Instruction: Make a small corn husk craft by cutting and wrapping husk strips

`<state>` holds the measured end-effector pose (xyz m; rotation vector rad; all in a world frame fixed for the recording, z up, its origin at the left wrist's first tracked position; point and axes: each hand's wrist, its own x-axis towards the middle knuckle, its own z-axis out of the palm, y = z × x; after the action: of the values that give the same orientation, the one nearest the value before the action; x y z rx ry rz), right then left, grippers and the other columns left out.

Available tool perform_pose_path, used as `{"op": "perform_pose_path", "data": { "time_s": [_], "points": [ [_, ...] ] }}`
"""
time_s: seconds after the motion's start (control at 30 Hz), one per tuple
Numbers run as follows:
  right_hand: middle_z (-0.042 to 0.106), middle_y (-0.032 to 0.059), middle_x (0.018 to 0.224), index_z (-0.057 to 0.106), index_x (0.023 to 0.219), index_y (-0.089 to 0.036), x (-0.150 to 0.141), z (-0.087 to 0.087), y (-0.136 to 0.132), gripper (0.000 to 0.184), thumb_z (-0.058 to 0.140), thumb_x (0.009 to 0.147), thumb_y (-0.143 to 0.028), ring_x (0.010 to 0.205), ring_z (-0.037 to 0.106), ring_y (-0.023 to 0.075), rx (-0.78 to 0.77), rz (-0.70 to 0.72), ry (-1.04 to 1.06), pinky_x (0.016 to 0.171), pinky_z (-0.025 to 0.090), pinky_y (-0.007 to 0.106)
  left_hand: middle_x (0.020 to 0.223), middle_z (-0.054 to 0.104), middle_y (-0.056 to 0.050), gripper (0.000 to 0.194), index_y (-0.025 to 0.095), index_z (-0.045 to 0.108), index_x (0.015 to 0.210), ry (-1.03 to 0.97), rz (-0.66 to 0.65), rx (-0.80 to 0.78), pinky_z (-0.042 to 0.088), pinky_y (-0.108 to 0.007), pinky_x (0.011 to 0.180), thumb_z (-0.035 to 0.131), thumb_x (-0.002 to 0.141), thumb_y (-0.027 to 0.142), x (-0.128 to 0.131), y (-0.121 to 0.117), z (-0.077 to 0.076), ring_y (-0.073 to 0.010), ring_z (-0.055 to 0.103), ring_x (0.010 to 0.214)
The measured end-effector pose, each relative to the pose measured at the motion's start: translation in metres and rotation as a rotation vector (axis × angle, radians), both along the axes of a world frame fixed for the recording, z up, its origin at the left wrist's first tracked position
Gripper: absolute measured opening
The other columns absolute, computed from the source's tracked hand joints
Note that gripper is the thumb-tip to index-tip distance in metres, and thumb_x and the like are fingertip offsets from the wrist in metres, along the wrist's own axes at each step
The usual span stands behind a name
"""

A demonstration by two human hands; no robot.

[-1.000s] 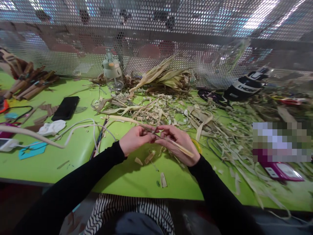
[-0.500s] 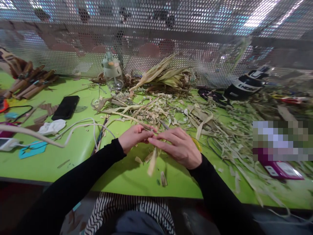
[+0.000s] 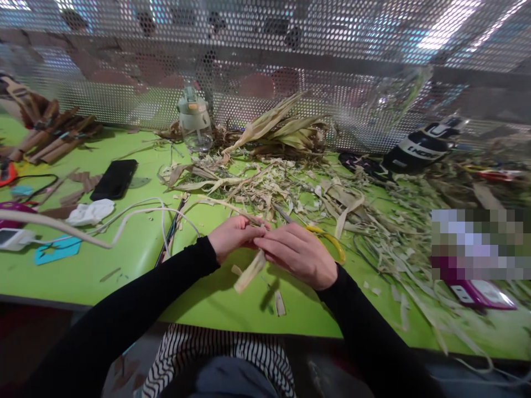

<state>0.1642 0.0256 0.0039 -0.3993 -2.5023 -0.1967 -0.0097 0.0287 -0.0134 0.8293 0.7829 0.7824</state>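
Note:
Between my two hands is a strip of dried corn husk (image 3: 251, 273), its pale end hanging down toward the table's front edge. My left hand (image 3: 235, 236) pinches it with thumb and fingers, and a longer thin piece runs from there up to the left. Fingertips of my right hand (image 3: 299, 254) are pressed together on the husk, meeting the left fingertips; the exact contact is hidden. Just beyond the right hand lie scissors with yellow handles (image 3: 337, 246), partly covered by it. A small husk scrap (image 3: 280, 304) rests below the hands.
Husk shreds (image 3: 265, 185) spread behind the hands, with a bundle of husks (image 3: 286, 135) farther back. A clear bottle (image 3: 196, 124) stands near the perforated metal screen (image 3: 145, 105). A black phone (image 3: 114, 179) and white cable (image 3: 136, 210) lie left; a black bottle (image 3: 418, 148) leans at right.
The hanging husk end has swung to the left. My right hand has turned inward with its fingers closer together, and more of the yellow scissors handle shows.

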Motion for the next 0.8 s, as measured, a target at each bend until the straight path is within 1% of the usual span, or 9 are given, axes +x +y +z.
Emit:
{"op": "perform_pose_path", "data": {
  "time_s": [0.1, 0.2, 0.27, 0.37, 0.43, 0.47, 0.63, 0.7, 0.8],
  "points": [
    [0.072, 0.0062, 0.083, 0.066, 0.093, -0.015, -0.001, -0.001, 0.0, 0.011, 0.058, 0.085, -0.017, 0.073, 0.062, 0.0173, -0.033, 0.043, 0.019, 0.066, 0.052, 0.03, 0.06, 0.058, 0.002, 0.032, 0.008, 0.064, 0.08, 0.006, -0.036, 0.001, 0.047, -0.021, 0.061, 0.079, 0.059, 0.025, 0.001, 0.0, -0.001, -0.0062, 0.053, 0.055],
    [0.072, 0.005, 0.081, 0.068, 0.09, -0.018, 0.0, -0.002, -0.002, 0.01, 0.059, 0.085, -0.019, 0.073, 0.063, 0.0163, -0.134, 0.048, 0.121, 0.066, 0.052, 0.03, 0.062, 0.061, 0.001, 0.029, 0.008, 0.064, 0.084, 0.008, -0.053, 0.001, 0.047, -0.021, 0.06, 0.076, 0.064, 0.025, -0.001, 0.001, -0.002, -0.0061, 0.054, 0.054],
    [0.072, 0.004, 0.081, 0.069, 0.088, -0.021, 0.001, -0.003, -0.003, 0.011, 0.058, 0.086, -0.024, 0.073, 0.064, 0.0163, -0.247, -0.027, 0.24, 0.066, 0.053, 0.031, 0.065, 0.064, -0.001, 0.028, 0.009, 0.064, 0.085, 0.014, -0.045, 0.03, 0.047, -0.021, 0.063, 0.075, 0.066, 0.027, -0.002, 0.002, -0.001, -0.0064, 0.057, 0.057],
    [0.07, 0.0027, 0.082, 0.07, 0.084, -0.024, 0.002, -0.005, -0.004, 0.015, 0.057, 0.086, -0.03, 0.074, 0.064, 0.0173, -0.46, -0.238, 0.412, 0.064, 0.054, 0.033, 0.072, 0.068, -0.005, 0.029, 0.009, 0.064, 0.083, 0.012, -0.041, 0.097, 0.048, -0.023, 0.069, 0.076, 0.066, 0.029, -0.004, 0.003, 0.001, -0.0098, 0.062, 0.068],
    [0.069, 0.0025, 0.081, 0.07, 0.083, -0.023, 0.0, -0.007, -0.005, 0.015, 0.058, 0.086, -0.031, 0.073, 0.064, 0.0176, -0.561, -0.334, 0.47, 0.064, 0.054, 0.033, 0.075, 0.069, -0.007, 0.029, 0.009, 0.065, 0.081, 0.01, -0.061, 0.145, 0.048, -0.025, 0.071, 0.076, 0.065, 0.031, -0.004, 0.003, 0.002, -0.0126, 0.064, 0.075],
    [0.069, 0.0024, 0.081, 0.069, 0.082, -0.023, -0.001, -0.007, -0.006, 0.015, 0.058, 0.086, -0.032, 0.073, 0.064, 0.0175, -0.579, -0.36, 0.483, 0.064, 0.054, 0.033, 0.076, 0.07, -0.008, 0.028, 0.009, 0.065, 0.081, 0.019, -0.071, 0.172, 0.048, -0.025, 0.072, 0.076, 0.066, 0.031, -0.004, 0.002, 0.003, -0.0135, 0.065, 0.076],
    [0.064, 0.0039, 0.08, 0.064, 0.08, -0.021, -0.006, -0.009, -0.005, 0.018, 0.058, 0.085, -0.036, 0.076, 0.061, 0.0188, -0.539, -0.461, 0.486, 0.067, 0.052, 0.032, 0.08, 0.071, -0.008, 0.024, 0.011, 0.065, 0.087, 0.102, -0.051, 0.293, 0.049, -0.028, 0.075, 0.07, 0.072, 0.029, -0.001, -0.003, 0.002, -0.0144, 0.066, 0.077],
    [0.063, 0.0036, 0.079, 0.061, 0.082, -0.02, -0.007, -0.01, -0.005, 0.019, 0.054, 0.087, -0.037, 0.07, 0.061, 0.0168, -0.61, -0.47, 0.482, 0.063, 0.051, 0.03, 0.081, 0.071, -0.007, 0.024, 0.011, 0.064, 0.088, 0.109, -0.025, 0.304, 0.049, -0.03, 0.078, 0.071, 0.071, 0.027, 0.001, -0.004, 0.001, -0.0144, 0.066, 0.077],
    [0.063, 0.0014, 0.072, 0.056, 0.083, -0.019, -0.009, -0.011, -0.006, 0.02, 0.049, 0.09, -0.036, 0.06, 0.059, 0.0136, -0.739, -0.454, 0.47, 0.056, 0.048, 0.025, 0.076, 0.069, -0.005, 0.023, 0.01, 0.06, 0.086, 0.124, 0.112, 0.29, 0.05, -0.029, 0.075, 0.071, 0.071, 0.024, 0.004, -0.004, 0.0, -0.0137, 0.066, 0.072]
  ]
}}
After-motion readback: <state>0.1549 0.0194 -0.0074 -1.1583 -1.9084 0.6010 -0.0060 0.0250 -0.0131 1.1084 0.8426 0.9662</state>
